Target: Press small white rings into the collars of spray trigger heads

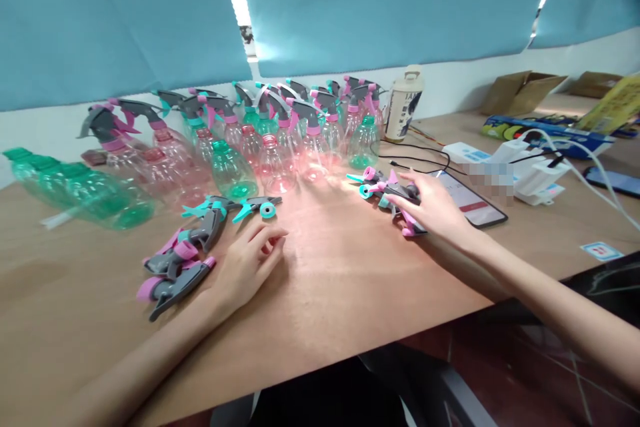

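Observation:
My left hand [253,257] rests on the table with its fingers loosely curled in and nothing visible in them. Beside it lie several loose spray trigger heads, among them a grey and pink one [175,288] and a grey and turquoise one [205,230]. At the right, my right hand [433,207] reaches over a small pile of spray heads. Its thumb and fingers close around a grey and pink spray trigger head [407,193]; the palm hides part of it. Behind stand clear green and pink bottles, such as an open-necked green bottle [233,170] and an open-necked pink bottle [276,167].
Several bottles at the back carry sprayer tops. Green bottles [107,203] lie tilted together at the left. A drink bottle [403,107], a phone [483,210], white chargers with cables [537,177], a blue box [550,137] and a cardboard box [520,93] occupy the right.

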`<state>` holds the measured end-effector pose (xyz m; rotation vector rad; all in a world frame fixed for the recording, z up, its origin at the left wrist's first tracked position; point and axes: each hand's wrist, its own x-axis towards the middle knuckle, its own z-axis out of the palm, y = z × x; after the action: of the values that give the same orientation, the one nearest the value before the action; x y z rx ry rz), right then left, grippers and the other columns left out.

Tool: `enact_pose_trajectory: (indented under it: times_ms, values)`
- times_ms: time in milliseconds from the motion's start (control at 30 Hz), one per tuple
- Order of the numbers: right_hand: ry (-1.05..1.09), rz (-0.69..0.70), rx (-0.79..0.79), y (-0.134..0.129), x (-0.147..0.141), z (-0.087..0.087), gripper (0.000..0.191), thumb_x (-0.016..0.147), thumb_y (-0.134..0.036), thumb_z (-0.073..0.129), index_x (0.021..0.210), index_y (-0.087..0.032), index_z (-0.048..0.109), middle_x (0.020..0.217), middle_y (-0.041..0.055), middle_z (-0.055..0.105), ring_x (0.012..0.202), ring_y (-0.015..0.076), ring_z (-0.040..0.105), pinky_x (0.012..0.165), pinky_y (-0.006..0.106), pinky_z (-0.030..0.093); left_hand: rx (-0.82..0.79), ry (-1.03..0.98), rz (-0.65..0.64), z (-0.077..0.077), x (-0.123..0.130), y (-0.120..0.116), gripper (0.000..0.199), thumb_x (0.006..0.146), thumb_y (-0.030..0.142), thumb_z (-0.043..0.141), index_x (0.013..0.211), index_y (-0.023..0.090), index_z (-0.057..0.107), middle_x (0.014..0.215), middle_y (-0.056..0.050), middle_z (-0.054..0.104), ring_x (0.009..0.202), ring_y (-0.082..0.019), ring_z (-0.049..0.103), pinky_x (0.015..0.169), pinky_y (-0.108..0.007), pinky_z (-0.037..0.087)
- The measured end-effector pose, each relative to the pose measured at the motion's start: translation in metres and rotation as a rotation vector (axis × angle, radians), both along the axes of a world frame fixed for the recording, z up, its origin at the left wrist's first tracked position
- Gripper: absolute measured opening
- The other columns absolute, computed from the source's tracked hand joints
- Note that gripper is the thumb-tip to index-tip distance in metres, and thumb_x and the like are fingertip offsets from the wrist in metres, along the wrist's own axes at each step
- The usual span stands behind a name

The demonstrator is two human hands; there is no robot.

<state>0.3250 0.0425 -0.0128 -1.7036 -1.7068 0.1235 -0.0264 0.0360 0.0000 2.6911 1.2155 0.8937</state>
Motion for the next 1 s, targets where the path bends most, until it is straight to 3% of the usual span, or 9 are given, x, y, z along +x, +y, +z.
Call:
enact_pose_trajectory:
  times_ms: [100, 200, 333, 467, 633, 800, 1000]
  values:
    - [-0.221, 0.098, -0.003, 0.003, -0.003, -0.008, 0.067, 0.079, -0.062, 0.053, 0.13, -0.019, 0.05, 0.138, 0.0177, 0.043, 0.128, 0.0371, 0.038, 0.101, 0.053, 0.037, 0.007, 0.004, 0.007, 0.0, -0.001, 0.002, 0.013, 0.091, 0.021, 0.045, 0.097, 0.02, 0.057, 0.086, 0.0, 0.053, 0.063, -0.009, 0.054, 0.062, -0.022, 0.047]
    - [-0.303, 0.188, -0.027, 0.009, -0.007, -0.008, 0.063, 0.079, -0.061, 0.053, 0.131, -0.025, 0.05, 0.141, 0.013, 0.042, 0.128, 0.0357, 0.038, 0.101, 0.053, 0.037, 0.009, 0.008, 0.007, 0.002, -0.001, 0.002, 0.012, 0.092, 0.021, 0.046, 0.097, 0.019, 0.056, 0.088, 0.0, 0.053, 0.064, -0.009, 0.054, 0.063, -0.021, 0.047]
    - [-0.343, 0.217, -0.041, 0.005, -0.016, -0.006, 0.059, 0.083, -0.059, 0.049, 0.134, -0.029, 0.046, 0.143, 0.0106, 0.04, 0.123, 0.0361, 0.041, 0.096, 0.056, 0.038, 0.011, 0.016, 0.002, 0.002, 0.0, 0.001, 0.011, 0.092, 0.02, 0.046, 0.097, 0.019, 0.056, 0.087, 0.0, 0.052, 0.063, -0.008, 0.054, 0.061, -0.02, 0.047]
    - [-0.371, 0.219, -0.047, -0.008, -0.025, -0.007, 0.055, 0.088, -0.056, 0.041, 0.133, -0.025, 0.047, 0.142, 0.0108, 0.043, 0.125, 0.0349, 0.039, 0.096, 0.054, 0.04, 0.011, 0.02, -0.001, 0.001, 0.0, 0.001, 0.012, 0.091, 0.02, 0.046, 0.098, 0.018, 0.056, 0.085, 0.0, 0.052, 0.064, -0.009, 0.054, 0.062, -0.02, 0.047]
    - [-0.44, 0.195, -0.015, -0.015, -0.03, -0.01, 0.059, 0.087, -0.058, 0.043, 0.13, -0.018, 0.05, 0.14, 0.0131, 0.046, 0.129, 0.0354, 0.037, 0.105, 0.053, 0.029, 0.01, 0.023, -0.014, 0.0, -0.001, -0.001, 0.014, 0.091, 0.021, 0.046, 0.097, 0.017, 0.058, 0.086, -0.001, 0.054, 0.064, -0.009, 0.055, 0.062, -0.021, 0.048]
    - [-0.475, 0.211, 0.001, -0.012, -0.031, -0.014, 0.057, 0.088, -0.059, 0.04, 0.132, -0.023, 0.049, 0.143, 0.0128, 0.04, 0.133, 0.0351, 0.034, 0.107, 0.06, 0.02, 0.013, 0.037, -0.039, 0.004, -0.004, -0.01, 0.015, 0.09, 0.02, 0.046, 0.095, 0.017, 0.06, 0.087, -0.003, 0.06, 0.07, -0.011, 0.059, 0.062, -0.021, 0.049]
    - [-0.473, 0.333, -0.026, 0.004, -0.035, -0.015, 0.058, 0.09, -0.056, 0.039, 0.139, -0.025, 0.04, 0.145, 0.0156, 0.037, 0.137, 0.0348, 0.026, 0.104, 0.057, 0.028, 0.084, 0.126, -0.129, 0.011, -0.011, -0.031, 0.017, 0.09, 0.017, 0.044, 0.094, 0.016, 0.061, 0.086, -0.006, 0.063, 0.075, -0.015, 0.06, 0.066, -0.025, 0.05]
